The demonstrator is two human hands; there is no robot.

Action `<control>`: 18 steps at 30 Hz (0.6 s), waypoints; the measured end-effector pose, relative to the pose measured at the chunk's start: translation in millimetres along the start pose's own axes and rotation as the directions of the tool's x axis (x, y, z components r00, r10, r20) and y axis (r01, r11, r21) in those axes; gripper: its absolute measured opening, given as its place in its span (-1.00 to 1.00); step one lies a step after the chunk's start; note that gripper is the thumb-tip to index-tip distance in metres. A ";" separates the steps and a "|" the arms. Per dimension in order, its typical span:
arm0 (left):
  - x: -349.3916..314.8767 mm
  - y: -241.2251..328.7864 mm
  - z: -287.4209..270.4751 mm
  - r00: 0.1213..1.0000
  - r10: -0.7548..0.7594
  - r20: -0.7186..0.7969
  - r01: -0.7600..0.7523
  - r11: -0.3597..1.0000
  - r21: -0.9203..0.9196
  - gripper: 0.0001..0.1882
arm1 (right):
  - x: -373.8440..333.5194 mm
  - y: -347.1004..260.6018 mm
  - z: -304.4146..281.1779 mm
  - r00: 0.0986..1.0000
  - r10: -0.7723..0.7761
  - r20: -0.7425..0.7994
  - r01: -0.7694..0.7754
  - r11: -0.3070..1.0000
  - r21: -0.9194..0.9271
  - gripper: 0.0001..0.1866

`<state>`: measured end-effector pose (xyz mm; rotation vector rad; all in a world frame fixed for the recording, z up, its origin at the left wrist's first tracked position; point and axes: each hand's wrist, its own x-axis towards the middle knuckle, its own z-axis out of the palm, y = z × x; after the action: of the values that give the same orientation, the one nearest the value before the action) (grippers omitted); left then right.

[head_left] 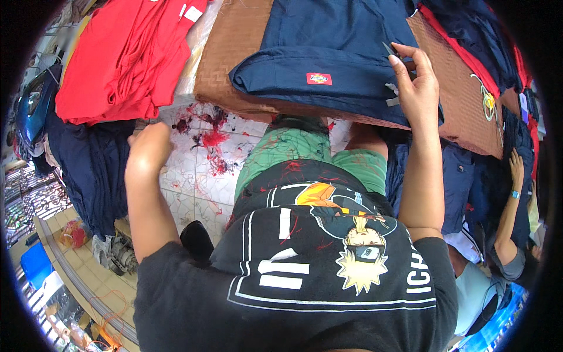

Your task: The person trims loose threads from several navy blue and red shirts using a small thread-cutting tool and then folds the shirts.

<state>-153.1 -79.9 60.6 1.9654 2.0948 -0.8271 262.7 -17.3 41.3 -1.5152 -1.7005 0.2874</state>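
Observation:
A navy garment with a small red label near its folded edge lies on a brown woven-pattern surface. Over the garment's right side is my right hand, its thumb and index finger pinched on a small pointed metal blade; the rest of that tool is hidden in the hand. Small white tags stick out of the cloth beside the thumb. My left hand is off to the left, below a pile of red garments and next to hanging navy cloth. Motion blurs its fingers.
Red and dark thread scraps litter the white tiled floor. More navy garments with red ones lie at the far right. Beside me on the right, another person's arm rests on navy cloth. A blue container stands at the lower left.

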 end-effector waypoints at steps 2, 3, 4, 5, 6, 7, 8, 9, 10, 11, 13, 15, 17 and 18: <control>-16.1 2.9 -27.5 0.997 -0.048 -0.060 0.040 0.992 -0.120 -0.69 | 1.9 4.2 0.6 1.000 -0.005 -0.018 0.004 0.999 -0.037 -0.78; -17.4 8.5 -41.5 0.994 -0.043 -0.104 0.018 0.974 -0.228 -0.68 | 2.9 3.1 0.5 1.000 -0.002 -0.025 0.001 1.000 -0.023 -0.78; -14.6 17.1 -46.5 0.958 0.061 -0.280 -0.143 0.948 -0.284 -0.66 | 3.1 2.3 0.3 0.999 0.004 -0.035 -0.004 1.000 -0.010 -0.78; -9.9 27.3 -54.7 0.879 0.146 -0.454 -0.306 0.902 -0.303 -0.64 | 5.1 0.5 -0.8 0.999 0.010 -0.049 -0.009 1.000 0.008 -0.77; 0.7 43.4 -56.6 0.805 0.184 -0.565 -0.393 0.877 -0.275 -0.60 | 5.1 -3.8 -1.8 0.997 -0.015 -0.073 0.015 1.000 0.004 -0.77; 15.8 61.4 -54.1 0.715 0.216 -0.665 -0.476 0.847 -0.237 -0.57 | 4.5 -6.7 -4.0 0.998 -0.002 -0.061 0.003 1.000 0.019 -0.77; 38.5 79.7 -45.9 0.632 0.230 -0.740 -0.525 0.830 -0.190 -0.59 | 4.3 -9.5 -7.4 0.999 0.009 -0.047 -0.007 0.999 0.036 -0.77; 59.9 95.8 -34.8 0.535 0.245 -0.809 -0.575 0.807 -0.135 -0.61 | 3.4 -10.6 -11.3 0.999 0.021 -0.039 -0.019 0.999 0.047 -0.77; 70.4 105.9 -30.3 0.604 0.248 -0.757 -0.594 0.773 -0.222 -0.63 | 3.4 -7.9 -17.7 0.999 0.023 -0.030 -0.022 1.000 0.005 -0.77; 79.2 112.6 -35.9 0.660 0.256 -0.706 -0.607 0.735 -0.301 -0.65 | 4.1 -5.3 -24.8 0.997 0.040 -0.068 -0.039 0.999 0.017 -0.77; 75.2 117.0 -60.9 0.557 -0.037 -0.829 -0.782 0.312 -0.540 -0.81 | 5.2 7.6 -41.3 0.980 0.084 -0.179 -0.079 0.996 0.035 -0.77; 80.6 89.7 -85.0 0.539 -0.385 -0.749 -0.810 0.006 -0.586 -0.88 | 9.3 30.3 -61.1 0.951 0.111 -0.290 -0.096 0.993 0.063 -0.76; 107.4 42.4 -101.8 0.602 -0.627 -0.495 -0.797 -0.436 -0.417 -0.84 | 13.7 52.4 -79.8 0.933 0.147 -0.329 -0.113 0.986 0.123 -0.77; 118.4 13.7 -107.7 0.672 -0.642 -0.369 -0.740 -0.572 -0.352 -0.75 | 17.4 57.4 -83.2 0.932 0.140 -0.333 -0.096 0.985 0.146 -0.77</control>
<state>-127.7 75.7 91.3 0.7039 0.9796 2.1061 362.7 -15.5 64.4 -1.4774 -1.2957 0.1776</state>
